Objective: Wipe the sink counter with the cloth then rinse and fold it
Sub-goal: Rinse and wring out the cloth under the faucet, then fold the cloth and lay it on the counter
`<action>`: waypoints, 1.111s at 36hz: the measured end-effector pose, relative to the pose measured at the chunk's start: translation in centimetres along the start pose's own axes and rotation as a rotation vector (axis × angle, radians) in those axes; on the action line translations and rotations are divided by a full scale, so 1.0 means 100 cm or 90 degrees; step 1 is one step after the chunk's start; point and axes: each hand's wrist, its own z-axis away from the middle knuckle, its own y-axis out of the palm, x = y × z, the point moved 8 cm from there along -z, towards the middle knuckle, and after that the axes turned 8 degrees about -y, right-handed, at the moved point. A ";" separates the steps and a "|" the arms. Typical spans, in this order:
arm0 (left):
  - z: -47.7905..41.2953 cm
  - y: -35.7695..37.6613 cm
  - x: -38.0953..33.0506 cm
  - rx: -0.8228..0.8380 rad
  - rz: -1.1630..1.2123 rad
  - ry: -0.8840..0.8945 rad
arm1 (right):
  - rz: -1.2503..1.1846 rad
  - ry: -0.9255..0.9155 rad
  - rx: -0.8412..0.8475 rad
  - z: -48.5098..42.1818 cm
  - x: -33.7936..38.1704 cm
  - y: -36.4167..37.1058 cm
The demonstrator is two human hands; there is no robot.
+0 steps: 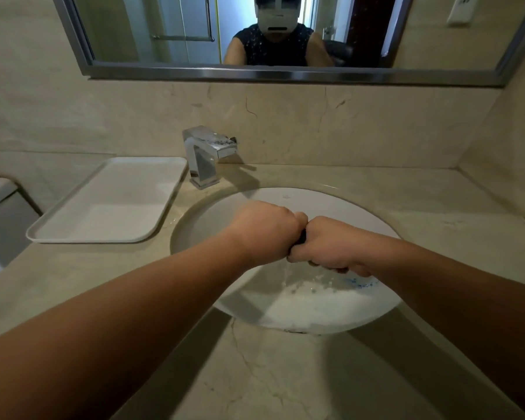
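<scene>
Over the basin (212,213) at frame centre, left hand (264,228) and right hand (331,247) clench the dark cloth (300,237), wringing out water; rinsing seems nearly done, folding remains.

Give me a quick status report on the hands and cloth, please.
Left hand, right hand gripping dark twisted cloth over white round basin. Water dripping. Nothing obstructing.

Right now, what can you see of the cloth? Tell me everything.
The cloth is almost wholly hidden: only a dark, bunched sliver shows between the two fists, held above the white sink basin. The left hand and right hand grip it knuckle to knuckle, seemingly wringing it. It is wet: water dribbles from it into the basin. Weave and full size cannot be told.
</scene>
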 end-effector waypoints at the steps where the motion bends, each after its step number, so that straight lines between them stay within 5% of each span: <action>1: -0.002 0.000 0.004 0.002 0.017 -0.025 | 0.029 -0.022 -0.008 0.001 0.004 -0.004; 10: 0.007 -0.005 0.045 0.193 0.361 -0.181 | 0.131 -0.105 -0.037 0.013 0.033 -0.042; 17: 0.036 -0.018 0.054 0.294 0.620 -0.159 | 0.091 -0.109 -0.004 0.020 0.031 -0.051; 22: 0.050 -0.024 0.060 0.309 0.757 -0.175 | -0.118 -0.127 0.080 0.028 0.046 -0.032; 27: 0.062 -0.035 0.079 0.308 0.780 -0.187 | -0.194 -0.180 0.129 0.029 0.066 -0.017; 40: 0.128 -0.052 0.155 0.317 0.718 -0.300 | -0.166 -0.288 0.065 0.016 0.138 0.001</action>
